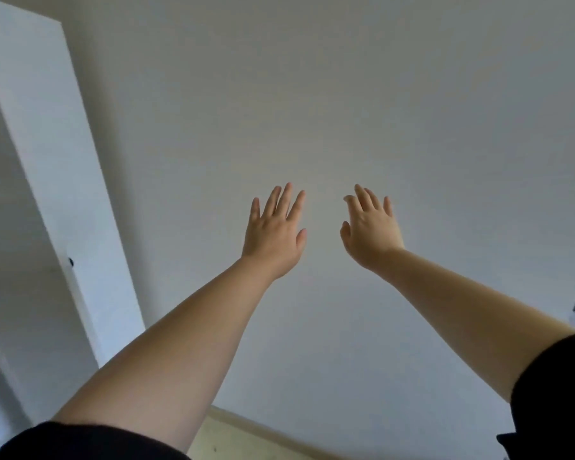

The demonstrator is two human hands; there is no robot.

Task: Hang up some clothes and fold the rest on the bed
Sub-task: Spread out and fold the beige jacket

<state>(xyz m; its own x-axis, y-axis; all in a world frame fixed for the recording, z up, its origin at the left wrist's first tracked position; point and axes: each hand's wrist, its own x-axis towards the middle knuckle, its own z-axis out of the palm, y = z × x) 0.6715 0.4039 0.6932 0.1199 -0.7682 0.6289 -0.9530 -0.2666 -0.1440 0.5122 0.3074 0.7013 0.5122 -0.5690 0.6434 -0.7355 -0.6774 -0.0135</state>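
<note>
My left hand (pixel 274 237) and right hand (pixel 369 232) reach at twelve o'clock, fingers spread, holding nothing. I see no clothes or bed; groping blind, I risk hitting the wall (pixel 412 111).

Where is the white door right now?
In the head view the white door stands at the far left, beside the plain wall, well left of the left hand; a small dark knob shows on its edge.

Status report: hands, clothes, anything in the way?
Both open and empty: left hand, right hand, raised apart. No clothes or bed in view. White wall ahead, white door at left.
</note>
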